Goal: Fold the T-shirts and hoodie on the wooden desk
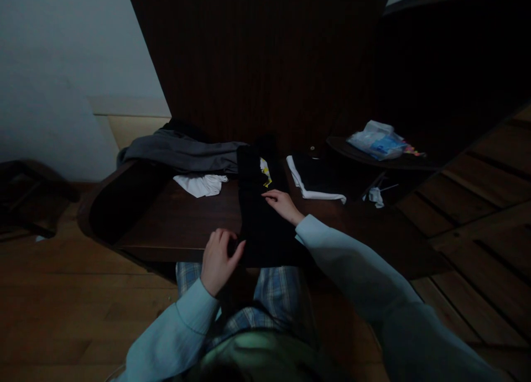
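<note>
While left grip (219,260) pinches the near-left corner of the black garment (259,227), thumb against curled fingers, right grip (282,203) lies spread flat on it, further out and right of that pinch. The garment is a long narrow strip on the counter (186,221), running from the near edge at left grip out past right grip. Yellow print (265,173) shows just beyond the right fingertips. Too dark to tell whether the near end overhangs the edge.

My read of the step: smoothing or folding the strip. To do it well:
- Right grip is the anchor. Palm flat, press down, so the cloth can't slide on the wood when the left pulls.
- Left grip should take every layer in the pinch, not just the top ply. I can't tell how many it has; it's black on dark wood.
- Pull along the strip, not sideways, or the left edge skews.
- If the near end goes over, land it at right grip's line with edges square.

Clutter: white rag (201,184) beyond left grip, grey heap (182,150) behind that, folded pile (315,178) just right of right grip. Don't drag the strip into any of them.
</note>
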The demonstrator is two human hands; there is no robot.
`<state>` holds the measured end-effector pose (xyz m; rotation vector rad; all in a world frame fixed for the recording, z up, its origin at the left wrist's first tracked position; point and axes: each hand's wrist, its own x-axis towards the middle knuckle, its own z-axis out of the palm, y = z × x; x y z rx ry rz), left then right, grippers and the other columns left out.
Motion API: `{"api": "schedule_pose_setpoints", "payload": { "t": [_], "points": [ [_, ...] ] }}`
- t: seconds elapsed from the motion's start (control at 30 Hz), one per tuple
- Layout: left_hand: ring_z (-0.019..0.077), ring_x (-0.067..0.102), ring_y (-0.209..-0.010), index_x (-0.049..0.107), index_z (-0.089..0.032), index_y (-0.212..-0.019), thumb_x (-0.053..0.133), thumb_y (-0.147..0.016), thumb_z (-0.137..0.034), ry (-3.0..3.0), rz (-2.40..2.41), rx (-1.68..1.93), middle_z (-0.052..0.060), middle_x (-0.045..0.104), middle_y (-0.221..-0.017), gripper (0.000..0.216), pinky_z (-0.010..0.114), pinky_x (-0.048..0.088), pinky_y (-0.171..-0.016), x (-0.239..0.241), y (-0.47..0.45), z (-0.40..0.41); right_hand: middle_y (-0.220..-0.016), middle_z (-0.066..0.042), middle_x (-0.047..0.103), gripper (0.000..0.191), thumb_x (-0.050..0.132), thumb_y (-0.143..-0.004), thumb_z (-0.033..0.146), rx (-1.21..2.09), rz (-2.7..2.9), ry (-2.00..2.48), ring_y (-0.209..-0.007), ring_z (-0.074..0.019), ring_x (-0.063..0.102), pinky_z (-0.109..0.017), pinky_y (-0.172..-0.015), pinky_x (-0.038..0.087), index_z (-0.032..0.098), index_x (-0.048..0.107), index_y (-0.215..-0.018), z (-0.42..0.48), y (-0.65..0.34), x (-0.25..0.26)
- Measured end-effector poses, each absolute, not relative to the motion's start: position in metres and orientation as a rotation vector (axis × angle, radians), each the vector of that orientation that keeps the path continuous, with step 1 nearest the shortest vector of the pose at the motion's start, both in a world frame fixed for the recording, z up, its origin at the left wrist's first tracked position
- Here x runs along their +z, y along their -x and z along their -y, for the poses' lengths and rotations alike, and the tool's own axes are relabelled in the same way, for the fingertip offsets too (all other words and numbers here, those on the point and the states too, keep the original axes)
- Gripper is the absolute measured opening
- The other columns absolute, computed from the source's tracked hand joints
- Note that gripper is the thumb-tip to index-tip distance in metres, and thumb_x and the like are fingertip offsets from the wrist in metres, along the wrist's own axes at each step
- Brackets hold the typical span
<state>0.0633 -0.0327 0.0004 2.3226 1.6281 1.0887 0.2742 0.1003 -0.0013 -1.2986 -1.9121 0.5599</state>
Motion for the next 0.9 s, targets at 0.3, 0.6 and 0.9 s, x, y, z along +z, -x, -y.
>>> {"api": "schedule_pose_setpoints", "payload": {
  "t": [0.3,0.6,0.9],
  "points": [
    [0.0177,0.048,-0.073,0.047,-0.020,-0.070,0.041,-0.084,-0.028,-2.314,-1.496,1.003,0.002,0.052,-0.073,0.017,0.032,0.040,-0.067,-0.001,-0.057,0.032,-0.090,-0.004,0.065,0.021,0.048,-0.076,0.014,0.538,1.844,1.306,-0.077,-0.0134,0.059,-0.026,-0.071,0.045,0.018,0.068,-0.081,-0.093,-0.272,0.008],
    [0.0195,0.052,-0.084,0.051,-0.018,-0.079,0.043,-0.082,-0.024,-2.354,-1.477,0.998,0.005,0.057,-0.085,0.010,0.035,0.042,-0.074,0.006,-0.064,0.020,-0.069,0.001,0.052,0.008,0.056,-0.063,0.011,0.381,1.763,1.415,-0.059,-0.0109,0.049,-0.024,-0.059,0.039,0.018,0.054,-0.067,-0.097,-0.271,0.001],
    [0.0214,0.056,-0.089,0.057,-0.018,-0.102,0.042,-0.086,-0.035,-2.619,-1.272,0.693,0.007,0.064,-0.096,0.028,0.038,0.044,-0.079,0.020,-0.082,0.010,-0.053,0.007,0.041,0.014,0.052,-0.067,0.024,0.704,1.596,1.422,-0.051,-0.0106,0.043,-0.023,-0.051,0.035,0.022,0.039,-0.064,-0.071,-0.267,0.002]
  ]
}}
